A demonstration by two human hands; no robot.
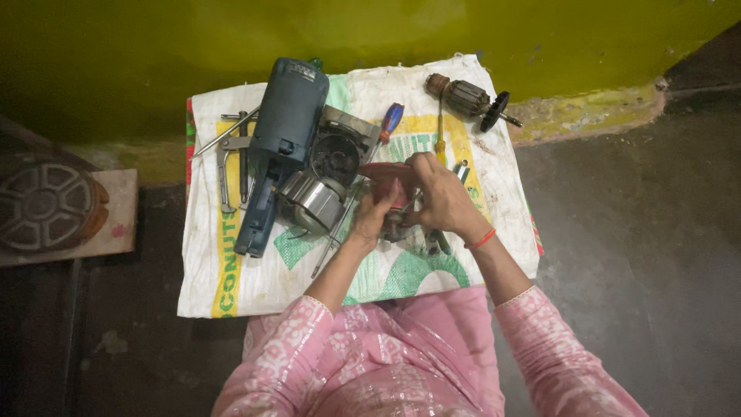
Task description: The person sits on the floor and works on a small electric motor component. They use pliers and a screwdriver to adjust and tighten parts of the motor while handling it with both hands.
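Observation:
Both my hands hold a red tool casing (388, 179) over the middle of a white woven sack (255, 286) spread on the floor. My left hand (372, 216) grips its lower left side. My right hand (438, 194) wraps its right side from above, with a red thread band on the wrist. A grey metal part (397, 226) hangs under the casing between my hands. A shiny round stator (315, 202) lies just left of my left hand.
A dark blue power tool body (279, 139) and a round grey housing (336, 154) lie on the sack. Pliers and rods (231, 158) rest at the left, a red-blue screwdriver (390, 123), a yellow screwdriver (441, 143), and an armature with fan (471, 99) at the top right. A round metal grate (42, 205) sits far left.

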